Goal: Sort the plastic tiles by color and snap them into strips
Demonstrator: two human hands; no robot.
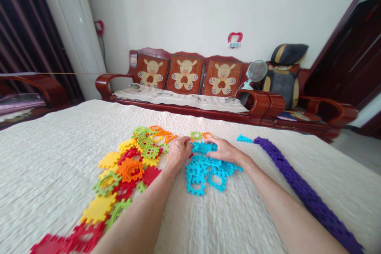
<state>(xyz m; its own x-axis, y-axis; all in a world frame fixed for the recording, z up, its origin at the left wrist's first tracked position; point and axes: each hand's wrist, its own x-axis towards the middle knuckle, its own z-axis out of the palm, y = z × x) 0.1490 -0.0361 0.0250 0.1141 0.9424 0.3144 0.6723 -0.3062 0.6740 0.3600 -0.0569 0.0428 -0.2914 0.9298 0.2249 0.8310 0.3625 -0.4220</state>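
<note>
Between my two hands lies a heap of blue interlocking plastic tiles (196, 170) with toothed edges, some solid and some with window-like cut-outs. My right hand (223, 150) has its thumb and fingers around the upper blue tiles (200, 148) at the heap's far end. At the left side of the same tiles is my left hand (179, 151), its fingers curled inward. Whatever those fingers hold, if anything, is hidden. Left of my left forearm spreads a mixed pile of tiles, with a yellow tile (99, 208), an orange tile (131, 170) and a red tile (86, 237) among several green ones.
A long row of stacked purple tiles (297, 184) runs along the right, with a light-blue triangular piece (244, 139) at its far end. Everything rests on a cream quilted cover (226, 222). Beyond stand a wooden sofa (178, 105) and a small fan (256, 70).
</note>
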